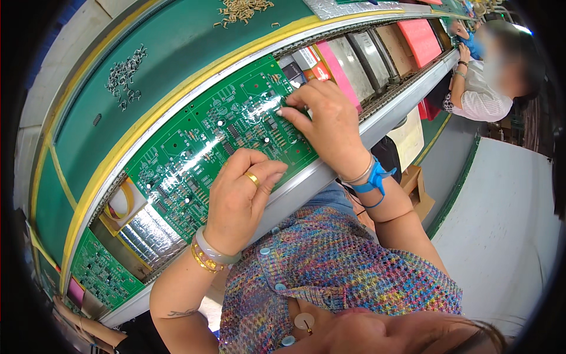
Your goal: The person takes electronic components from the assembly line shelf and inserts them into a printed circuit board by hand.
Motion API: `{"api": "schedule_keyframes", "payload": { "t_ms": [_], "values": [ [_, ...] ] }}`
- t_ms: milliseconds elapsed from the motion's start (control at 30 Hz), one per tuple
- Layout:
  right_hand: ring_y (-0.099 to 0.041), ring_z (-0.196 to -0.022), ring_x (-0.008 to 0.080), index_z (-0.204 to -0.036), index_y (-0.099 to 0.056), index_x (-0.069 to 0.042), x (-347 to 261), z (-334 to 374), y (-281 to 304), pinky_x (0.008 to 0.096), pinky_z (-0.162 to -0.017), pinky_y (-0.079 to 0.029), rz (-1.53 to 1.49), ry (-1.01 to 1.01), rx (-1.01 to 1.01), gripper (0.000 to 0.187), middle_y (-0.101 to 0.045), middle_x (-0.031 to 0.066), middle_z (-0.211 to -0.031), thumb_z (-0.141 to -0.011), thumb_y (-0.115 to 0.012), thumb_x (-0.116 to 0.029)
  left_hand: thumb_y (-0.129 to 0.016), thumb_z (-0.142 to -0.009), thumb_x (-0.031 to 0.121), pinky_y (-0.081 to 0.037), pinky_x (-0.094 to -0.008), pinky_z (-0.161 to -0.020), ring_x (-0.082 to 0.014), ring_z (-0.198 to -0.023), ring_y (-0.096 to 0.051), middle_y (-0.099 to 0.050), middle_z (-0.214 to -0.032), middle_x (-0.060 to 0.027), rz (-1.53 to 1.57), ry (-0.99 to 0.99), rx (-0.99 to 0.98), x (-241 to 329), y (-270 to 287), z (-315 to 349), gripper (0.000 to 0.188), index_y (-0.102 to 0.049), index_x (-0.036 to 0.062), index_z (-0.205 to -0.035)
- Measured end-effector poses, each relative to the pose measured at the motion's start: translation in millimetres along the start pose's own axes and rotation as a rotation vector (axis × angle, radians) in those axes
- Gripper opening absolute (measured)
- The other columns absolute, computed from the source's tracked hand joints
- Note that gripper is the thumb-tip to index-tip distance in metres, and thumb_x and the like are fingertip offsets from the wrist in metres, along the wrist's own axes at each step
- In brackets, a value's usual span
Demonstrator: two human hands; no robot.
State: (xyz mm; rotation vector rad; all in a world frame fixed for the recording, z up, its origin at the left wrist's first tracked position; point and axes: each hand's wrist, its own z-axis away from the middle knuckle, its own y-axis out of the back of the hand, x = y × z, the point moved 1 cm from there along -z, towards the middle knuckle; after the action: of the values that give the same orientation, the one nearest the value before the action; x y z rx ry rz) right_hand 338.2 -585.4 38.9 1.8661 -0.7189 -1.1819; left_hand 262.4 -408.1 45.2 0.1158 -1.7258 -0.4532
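A long green counter is seen past the far side of the big green board. The big green board is held up flat between 2 long rails. A smaller green board is seen past its left end.

The left hand is held over the near side of the big green board, with finger and thumb brought close; whether a part is pinched cannot be told. The right hand is held over the right end of the big green board, with finger and thumb bent; whether anything is gripped cannot be told.

For good work, each small part should be held by its sides, lined up with its own spot, and pushed down softly and straight, with its neighbours left unbumped.

Past the far side of the big green board, a pile of grey clips and a pile of tan clips are seen. 1 dark coil is seen beyond its left end. On the big green board, tiny white-topped parts can be spotted.
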Motion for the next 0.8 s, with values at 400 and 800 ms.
{"api": "schedule_keyframes", "payload": {
  "t_ms": [400,800],
  "values": [
    [-0.056,-0.077,0.0195,-0.087,-0.061,-0.006,-4,0,18,0.0305,-0.067,-0.046,-0.132,0.108,-0.148,0.009,-0.058,0.0052,-0.085,-0.084,-0.067,-0.012,-0.076,-0.072,0.004,-0.048,-0.0299,-0.058,-0.0206,-0.068,-0.06,-0.061,-0.08,-0.005,-0.035,-0.071,0.075,1,9,0,0.022,-0.071,0.0082,-0.093],
    [-0.051,-0.077,0.0032,-0.1,-0.059,-0.006,-44,57,21,0.0204,-0.064,-0.043,-1.655,-0.549,-0.53,0.015,-0.058,-0.0027,-0.089,-0.096,-0.059,-0.02,-0.079,-0.059,0.003,-0.05,-0.0281,-0.054,-0.0195,-0.066,-0.062,-0.061,-0.077,-0.0046,-0.18,-0.445,0.176,9,13,5,0.041,-0.072,0.0042,-0.099]
  ]
}}
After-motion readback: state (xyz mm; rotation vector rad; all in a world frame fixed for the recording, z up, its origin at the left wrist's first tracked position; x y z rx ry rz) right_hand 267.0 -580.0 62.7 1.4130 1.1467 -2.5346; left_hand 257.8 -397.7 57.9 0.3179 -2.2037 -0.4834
